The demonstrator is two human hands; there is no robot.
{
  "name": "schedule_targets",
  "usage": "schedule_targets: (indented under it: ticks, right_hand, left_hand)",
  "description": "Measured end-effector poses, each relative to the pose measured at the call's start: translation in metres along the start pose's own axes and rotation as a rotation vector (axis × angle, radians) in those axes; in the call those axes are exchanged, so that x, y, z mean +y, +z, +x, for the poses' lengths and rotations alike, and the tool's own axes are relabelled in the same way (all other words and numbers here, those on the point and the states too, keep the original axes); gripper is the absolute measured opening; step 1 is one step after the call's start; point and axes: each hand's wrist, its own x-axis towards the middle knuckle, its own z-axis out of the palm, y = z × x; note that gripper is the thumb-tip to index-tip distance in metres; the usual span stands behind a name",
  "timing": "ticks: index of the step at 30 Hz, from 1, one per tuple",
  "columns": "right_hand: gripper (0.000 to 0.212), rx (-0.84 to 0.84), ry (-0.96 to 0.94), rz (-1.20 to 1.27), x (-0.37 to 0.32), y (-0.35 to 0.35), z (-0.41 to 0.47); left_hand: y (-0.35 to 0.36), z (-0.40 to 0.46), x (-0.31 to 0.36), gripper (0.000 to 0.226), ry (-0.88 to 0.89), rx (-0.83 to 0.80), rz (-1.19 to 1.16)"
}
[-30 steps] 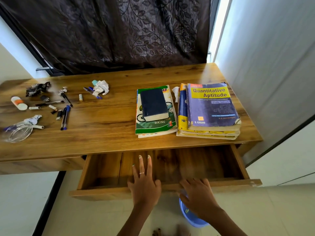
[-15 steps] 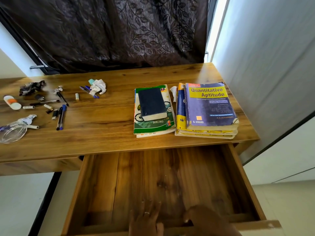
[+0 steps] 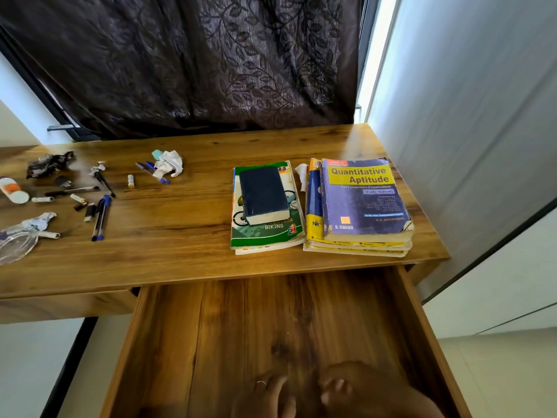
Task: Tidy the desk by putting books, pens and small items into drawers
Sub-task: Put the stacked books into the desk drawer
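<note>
The wooden drawer (image 3: pixel 211 342) under the desk top stands pulled far out, and nothing lies on its visible floor. My left hand (image 3: pixel 268 398) and my right hand (image 3: pixel 361 390) reach over its near end at the bottom edge, blurred; the drawer front is out of view. On the desk (image 3: pixel 180 236) lie two book stacks: a dark blue book (image 3: pixel 262 194) on a green biking book (image 3: pixel 268 233), and the Quantitative Aptitude book (image 3: pixel 364 197) on yellow ones. Pens (image 3: pixel 101 217), a battery (image 3: pixel 130 181) and small items are scattered at the left.
A crumpled white paper (image 3: pixel 168 164) lies with blue pens at the back. A black crumpled wrapper (image 3: pixel 48 164), a white tube (image 3: pixel 13 191) and a clear plastic bag (image 3: pixel 16 245) sit at the far left. A dark curtain (image 3: pixel 196 61) hangs behind; a grey wall (image 3: pixel 467 146) borders the right.
The drawer has slid out much farther toward me. My hands have dropped toward the bottom edge of the view with its front.
</note>
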Motion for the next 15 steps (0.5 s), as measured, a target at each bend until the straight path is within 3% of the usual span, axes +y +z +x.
schedule_targets:
  ticks: [4,11,15]
  right_hand:
    - [0.009,0.246,-0.137,0.024,0.006,-0.038,0.0]
    - [0.015,0.907,-0.201,0.254,0.025,-0.126,0.006]
    - [0.021,1.147,-0.105,0.377,0.038,-0.17,0.023]
  left_hand:
    - [-0.014,0.023,0.022,0.041,0.049,0.096,-0.074]
    - [-0.059,0.094,0.067,0.041,0.208,0.348,-0.111]
    - [-0.08,0.132,0.09,0.043,0.248,0.41,-0.168]
